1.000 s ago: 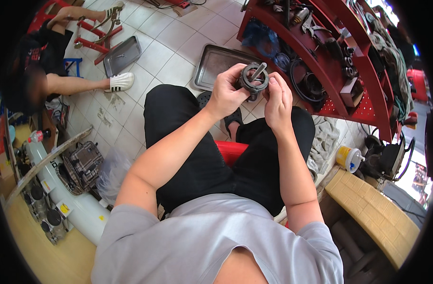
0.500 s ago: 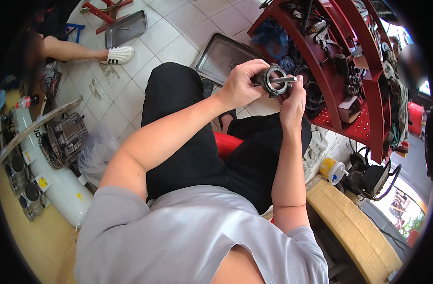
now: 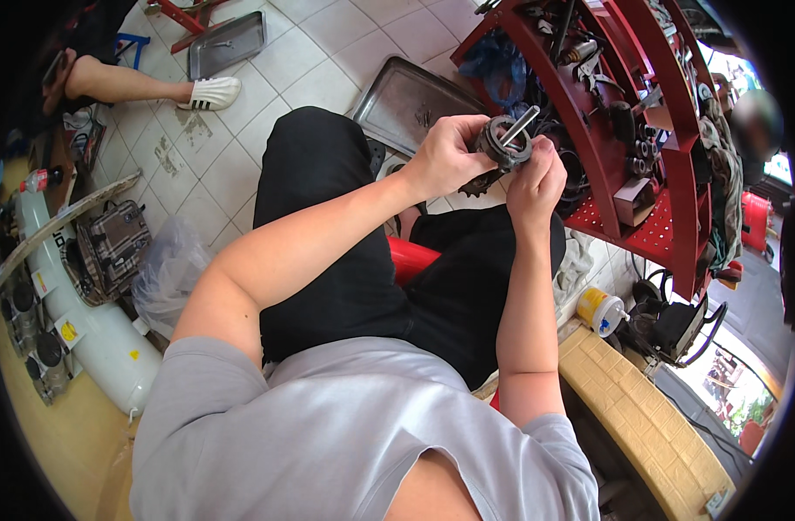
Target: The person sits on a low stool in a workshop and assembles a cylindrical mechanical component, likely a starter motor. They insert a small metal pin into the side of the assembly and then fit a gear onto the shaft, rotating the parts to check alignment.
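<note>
Above my knees, my left hand [image 3: 451, 156] is closed round a dark metal gear part [image 3: 507, 160], with a thick ring on top and teeth along its lower edge. A silver metal shaft [image 3: 521, 126] stands out of the ring's opening, tilted up to the right. Curled at the ring's right side, my right hand [image 3: 536, 176] pinches its edge with thumb and fingers. Some fingertips of both hands are hidden behind the part.
A metal tray [image 3: 397, 91] lies on the tiled floor beyond my knees. At the right stands a red tool rack [image 3: 589, 130] full of tools and parts. A yellow-labelled tub [image 3: 599, 310] stands below it. Another person's leg [image 3: 124, 82] reaches in at the far left.
The gear part has tipped in my hands, so its shaft now points more upward and its toothed edge shows. My right hand has shifted from the shaft's end to the ring's side.
</note>
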A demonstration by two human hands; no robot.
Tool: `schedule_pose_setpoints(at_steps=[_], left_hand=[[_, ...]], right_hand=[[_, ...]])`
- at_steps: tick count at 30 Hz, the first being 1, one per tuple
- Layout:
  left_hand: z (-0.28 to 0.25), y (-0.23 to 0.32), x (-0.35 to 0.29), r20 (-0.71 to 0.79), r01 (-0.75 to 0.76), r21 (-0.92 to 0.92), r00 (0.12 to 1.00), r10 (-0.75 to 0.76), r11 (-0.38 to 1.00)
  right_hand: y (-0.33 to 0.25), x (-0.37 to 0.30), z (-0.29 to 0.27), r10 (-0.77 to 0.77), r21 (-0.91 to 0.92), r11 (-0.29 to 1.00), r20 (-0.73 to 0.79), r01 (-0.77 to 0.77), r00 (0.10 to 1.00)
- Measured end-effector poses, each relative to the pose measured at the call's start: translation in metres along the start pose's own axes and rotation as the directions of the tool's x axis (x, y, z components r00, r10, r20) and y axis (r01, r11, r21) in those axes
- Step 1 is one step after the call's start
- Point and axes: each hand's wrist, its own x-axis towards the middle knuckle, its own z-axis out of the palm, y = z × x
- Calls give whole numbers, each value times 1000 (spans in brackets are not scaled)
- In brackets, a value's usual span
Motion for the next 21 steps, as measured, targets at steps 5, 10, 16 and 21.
schedule_pose_setpoints(at_steps=[5, 10, 16, 21], left_hand=[[3, 1, -4, 3, 47, -206, 999, -48, 977], [-5, 2, 0, -34, 11, -60, 999, -13, 998], [-10, -2, 5, -13, -134, 190, 990, 139, 973], [-11, 1, 6, -5, -126, 194, 992, 130, 973]], right_hand=[[-2, 3, 1, -241, -68, 969, -43, 237, 970], [-5, 2, -3, 277, 322, 900, 91, -292, 956], [-12, 5, -2, 509, 487, 676, 233, -553, 828], [-12, -1, 4, 381, 413, 821, 116, -394, 917]])
